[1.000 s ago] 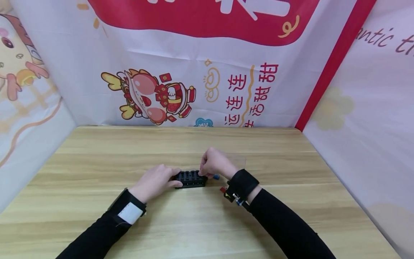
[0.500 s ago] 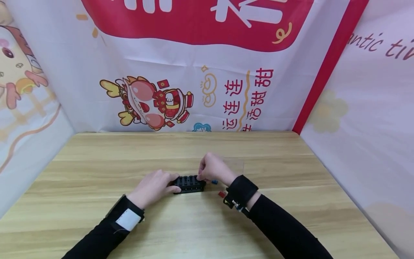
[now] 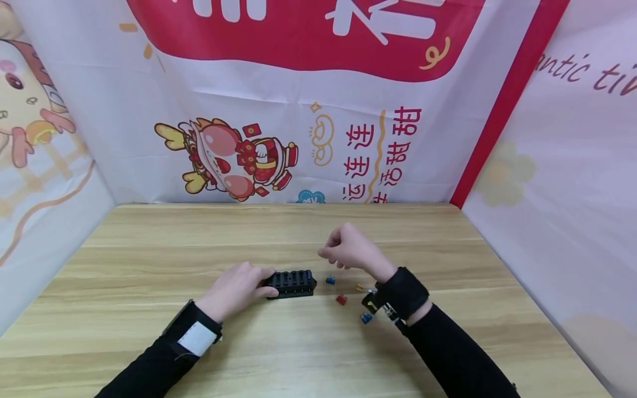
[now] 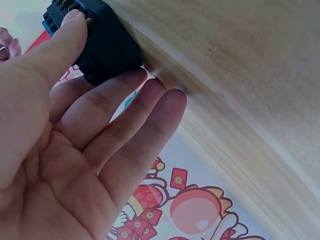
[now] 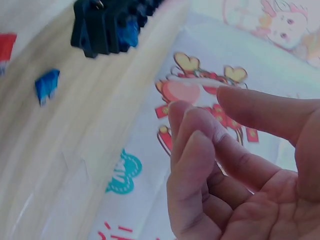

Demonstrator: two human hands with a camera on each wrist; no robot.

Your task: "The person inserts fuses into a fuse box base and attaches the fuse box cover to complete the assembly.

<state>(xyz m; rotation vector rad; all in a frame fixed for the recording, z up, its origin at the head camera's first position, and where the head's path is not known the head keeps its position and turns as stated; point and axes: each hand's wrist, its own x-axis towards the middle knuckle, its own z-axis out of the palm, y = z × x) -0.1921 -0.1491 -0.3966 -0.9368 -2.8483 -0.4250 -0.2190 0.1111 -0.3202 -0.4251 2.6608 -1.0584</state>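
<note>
In the head view my left hand (image 3: pixel 236 290) grips the left end of a black fuse block (image 3: pixel 291 283) on the table. The left wrist view shows the thumb on the terminal side of the block (image 4: pixel 110 47), with fingers beneath and behind it. My right hand (image 3: pixel 350 249) is raised to the right of the block, fingers loosely bent, thumb apart, holding nothing. Below it lie a blue blade fuse (image 3: pixel 330 280), a red fuse (image 3: pixel 341 299), a yellow one partly by the wrist strap, and another blue fuse (image 3: pixel 366 318). A blue fuse (image 5: pixel 128 34) shows in the block.
The wooden table (image 3: pixel 199 232) meets a printed cloth backdrop (image 3: pixel 278 83) at its far edge. Cloth walls stand at both sides. A faint clear plastic piece (image 5: pixel 75 170) lies on the table in the right wrist view.
My right hand has let go at the block's right end and moved up and right, uncovering loose fuses. The left hand keeps its grip on the block.
</note>
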